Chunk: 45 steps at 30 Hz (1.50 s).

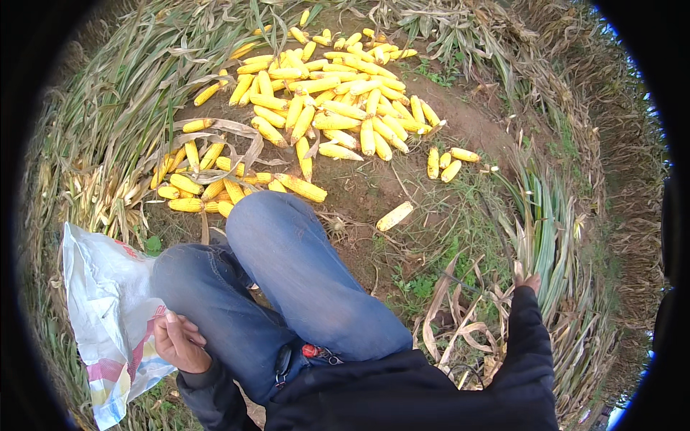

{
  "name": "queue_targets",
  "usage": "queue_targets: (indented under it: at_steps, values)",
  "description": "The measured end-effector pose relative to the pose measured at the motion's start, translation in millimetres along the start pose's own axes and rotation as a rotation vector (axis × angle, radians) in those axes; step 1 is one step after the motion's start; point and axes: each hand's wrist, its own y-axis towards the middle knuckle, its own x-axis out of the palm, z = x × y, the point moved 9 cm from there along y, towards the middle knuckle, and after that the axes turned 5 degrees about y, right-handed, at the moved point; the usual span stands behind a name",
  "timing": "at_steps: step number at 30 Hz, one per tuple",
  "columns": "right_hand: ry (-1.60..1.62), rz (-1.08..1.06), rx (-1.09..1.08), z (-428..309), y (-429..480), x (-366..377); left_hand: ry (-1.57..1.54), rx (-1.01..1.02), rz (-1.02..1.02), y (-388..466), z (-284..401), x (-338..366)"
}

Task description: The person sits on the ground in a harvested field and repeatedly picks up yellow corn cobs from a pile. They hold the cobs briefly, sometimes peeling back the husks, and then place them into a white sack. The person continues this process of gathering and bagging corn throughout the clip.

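My left hand [180, 342] rests at the edge of a white woven plastic sack [102, 291], its fingers curled close to the sack; whether they pinch it is hard to tell. On the right, my right hand [529, 282] reaches down among cut corn stalks with green and dry leaves [547, 242]; its fingers are mostly hidden. A large heap of husked yellow corn cobs [334, 91] lies on bare soil ahead of my knees. A smaller group of cobs [186, 183] is at the left, and a single pale cob [394, 216] lies apart.
Flattened corn stalks [129, 91] ring the soil at the left and top. Several loose cobs [452, 171] lie right of the heap. Dry husks [439, 318] and green weeds [423, 285] cover ground beside my right thigh. Standing dry corn [630, 188] borders the right side.
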Motion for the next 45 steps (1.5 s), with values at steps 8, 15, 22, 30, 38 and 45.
queue_targets:
  at_steps: [8,15,22,30,38,45]
  values:
    - [0.207,-0.755,-1.132,-410.2,-201.2,33.3,-0.074,0.094,-0.018,30.6,66.5,16.7]
    - [0.541,-0.821,-1.319,-589.3,-330.8,28.3,-0.153,0.090,-0.049,92.5,81.7,63.7]
    - [0.390,-1.010,-1.257,-667.9,-391.1,88.8,-0.093,-0.068,-0.026,122.4,42.1,74.1]
    - [0.527,-0.864,-1.116,-743.7,-404.4,112.1,-0.130,-0.020,-0.080,122.4,38.5,67.7]
    - [0.334,-1.036,-0.922,-770.3,-429.5,189.3,-0.434,-0.152,-0.270,126.0,34.3,69.9]
    - [0.239,-0.758,-0.926,-763.1,-442.3,193.8,-0.476,-0.265,-0.314,126.9,30.4,71.5]
